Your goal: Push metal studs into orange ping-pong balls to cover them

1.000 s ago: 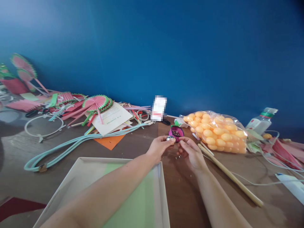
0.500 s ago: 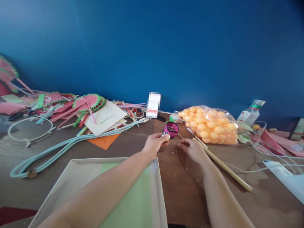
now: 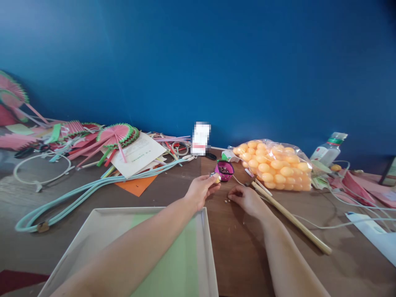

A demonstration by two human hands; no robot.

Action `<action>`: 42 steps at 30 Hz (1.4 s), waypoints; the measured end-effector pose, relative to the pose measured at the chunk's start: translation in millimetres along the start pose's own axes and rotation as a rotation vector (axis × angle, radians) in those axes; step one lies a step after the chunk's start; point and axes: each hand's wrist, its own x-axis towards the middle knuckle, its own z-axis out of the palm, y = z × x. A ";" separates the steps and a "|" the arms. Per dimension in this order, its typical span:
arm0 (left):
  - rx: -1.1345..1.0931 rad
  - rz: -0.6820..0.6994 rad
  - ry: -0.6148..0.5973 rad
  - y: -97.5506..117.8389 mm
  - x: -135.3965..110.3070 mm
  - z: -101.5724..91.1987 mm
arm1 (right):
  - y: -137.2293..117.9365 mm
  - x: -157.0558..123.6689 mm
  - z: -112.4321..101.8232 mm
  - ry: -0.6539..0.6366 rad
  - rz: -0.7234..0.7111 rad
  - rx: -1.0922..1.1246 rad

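My left hand (image 3: pixel 201 192) is closed round a small rounded piece (image 3: pixel 218 179), shiny silver and yellow, mostly covered by the fingers. Just behind it stands a small purple bin (image 3: pixel 229 176) with tiny dark and shiny bits inside. My right hand (image 3: pixel 247 200) is low over the brown table, thumb and fingertips pinched together; whether a bit is between them is too small to see. Close to those fingertips lie a few tiny pale bits (image 3: pixel 227 201) on the wood.
A white tray (image 3: pixel 208 247) with a green stripe lies under my left forearm. To the right are a wooden stick (image 3: pixel 292 218) and a clear bag of orange balls (image 3: pixel 278 167). Pale-blue tubing (image 3: pixel 93 187), paper fans (image 3: pixel 116 136) and paper scraps spread leftward. A blue wall (image 3: pixel 198 62) rises behind.
My right hand has moved slightly left and down, its fingertips now at the tiny bits on the table. My left hand still holds the shiny piece, which is turned slightly.
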 end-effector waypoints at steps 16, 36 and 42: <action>-0.043 -0.050 0.037 -0.6 4.2 -1.6 | -27.0 -5.6 3.4 0.208 -0.029 0.642; -0.089 -0.091 -0.013 1.5 3.0 -1.8 | -47.1 -8.5 16.4 0.164 -0.010 0.934; -0.084 -0.101 -0.008 2.5 2.1 -1.1 | -46.1 -7.7 17.6 0.159 -0.007 0.938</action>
